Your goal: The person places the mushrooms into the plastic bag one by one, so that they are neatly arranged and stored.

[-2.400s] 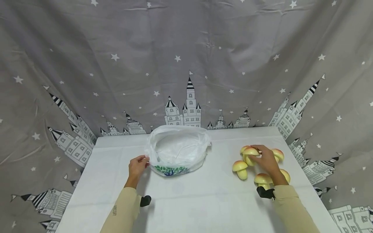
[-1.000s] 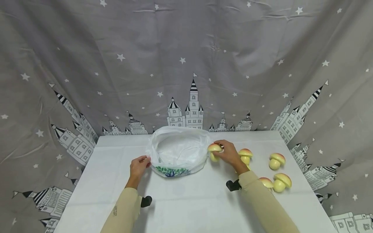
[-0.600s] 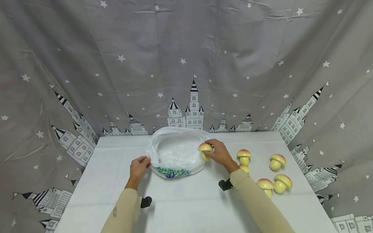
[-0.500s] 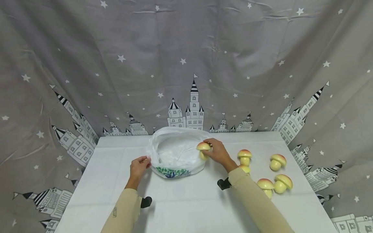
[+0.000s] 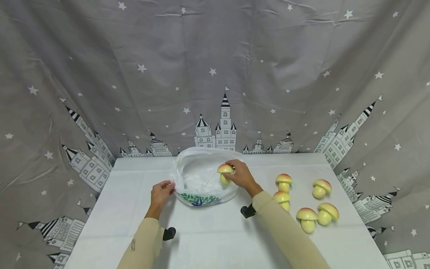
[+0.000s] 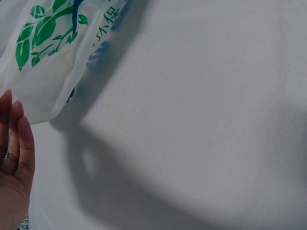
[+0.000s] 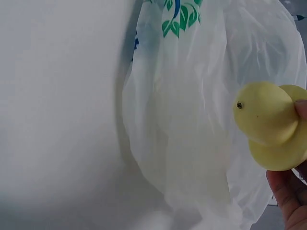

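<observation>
- Fingers of the left hand (image 5: 160, 193) hold the left edge of a white plastic bag (image 5: 199, 199).
- Fingers of the right hand (image 5: 239, 174) pinch a yellow mushroom (image 5: 224, 169), cap up, at the right of the bag's opening.
- Five more mushrooms (image 5: 307, 214) sit on the white bench (image 5: 215, 239), right of the bag.
- Behind hangs a grey curtain (image 5: 215, 48) printed with castles and stars.

A starry grey curtain (image 5: 198, 45) backs the table (image 5: 208, 239).
</observation>
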Demonstrator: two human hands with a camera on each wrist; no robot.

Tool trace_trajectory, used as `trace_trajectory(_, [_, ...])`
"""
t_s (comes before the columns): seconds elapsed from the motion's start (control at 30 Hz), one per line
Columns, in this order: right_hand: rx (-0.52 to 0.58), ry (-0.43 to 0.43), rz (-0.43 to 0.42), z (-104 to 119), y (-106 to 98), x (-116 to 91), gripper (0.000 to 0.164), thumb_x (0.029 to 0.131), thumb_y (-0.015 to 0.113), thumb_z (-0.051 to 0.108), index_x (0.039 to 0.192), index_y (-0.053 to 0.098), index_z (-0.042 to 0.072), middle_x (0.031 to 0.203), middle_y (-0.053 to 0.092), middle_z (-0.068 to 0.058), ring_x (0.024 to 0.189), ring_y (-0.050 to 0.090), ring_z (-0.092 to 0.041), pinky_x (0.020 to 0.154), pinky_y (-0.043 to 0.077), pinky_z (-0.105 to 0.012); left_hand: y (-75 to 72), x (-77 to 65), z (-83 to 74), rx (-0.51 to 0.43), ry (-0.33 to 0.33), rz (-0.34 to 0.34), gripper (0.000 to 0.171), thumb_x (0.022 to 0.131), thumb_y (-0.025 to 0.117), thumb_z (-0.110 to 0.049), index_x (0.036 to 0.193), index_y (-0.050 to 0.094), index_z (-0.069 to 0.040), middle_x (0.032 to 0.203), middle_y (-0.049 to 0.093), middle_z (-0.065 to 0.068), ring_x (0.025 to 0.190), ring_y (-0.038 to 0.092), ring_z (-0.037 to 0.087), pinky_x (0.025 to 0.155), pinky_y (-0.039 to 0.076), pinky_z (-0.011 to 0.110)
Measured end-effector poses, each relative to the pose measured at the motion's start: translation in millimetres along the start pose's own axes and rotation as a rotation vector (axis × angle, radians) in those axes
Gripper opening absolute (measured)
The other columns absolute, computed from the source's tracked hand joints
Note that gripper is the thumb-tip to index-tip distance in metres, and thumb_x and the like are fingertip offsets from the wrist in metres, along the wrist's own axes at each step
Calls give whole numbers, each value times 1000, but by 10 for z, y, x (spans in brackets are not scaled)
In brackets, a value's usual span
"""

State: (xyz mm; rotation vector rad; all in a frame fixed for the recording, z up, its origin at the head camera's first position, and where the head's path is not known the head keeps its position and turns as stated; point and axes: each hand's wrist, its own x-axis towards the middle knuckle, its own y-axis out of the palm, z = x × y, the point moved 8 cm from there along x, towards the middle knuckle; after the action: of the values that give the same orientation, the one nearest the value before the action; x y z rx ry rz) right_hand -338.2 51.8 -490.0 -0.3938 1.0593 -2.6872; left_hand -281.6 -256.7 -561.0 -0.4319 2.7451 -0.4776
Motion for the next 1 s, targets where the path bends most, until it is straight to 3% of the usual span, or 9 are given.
trace_trajectory(0.23, [73, -2, 26, 78, 204, 91, 43, 83, 75, 14, 120, 62, -1, 116, 64, -14, 100, 61, -28, 87, 52, -38, -40, -4, -15, 13, -3, -1, 36, 95, 58, -15, 123, 58, 8, 107, 66, 21, 76, 62, 9, 87, 53, 38])
trace_trajectory(0.5, [207, -7, 16, 133, 409, 98, 39, 82, 75, 15, 115, 64, -3, 109, 67, -15, 95, 64, -27, 81, 54, -35, -35, -16, 2, 24, -17, 11, 37, 96, 58, -16, 124, 58, 8, 107, 67, 21, 82, 64, 14, 89, 52, 40])
trace_trajectory(1.0, [267, 141, 76, 290, 924, 98, 41, 81, 77, 12, 118, 63, 0, 114, 65, -13, 104, 62, -29, 86, 53, -36, -39, -5, 70, 26, -5, 21, 35, 95, 59, -16, 121, 59, 8, 102, 69, 18, 79, 64, 12, 87, 53, 38])
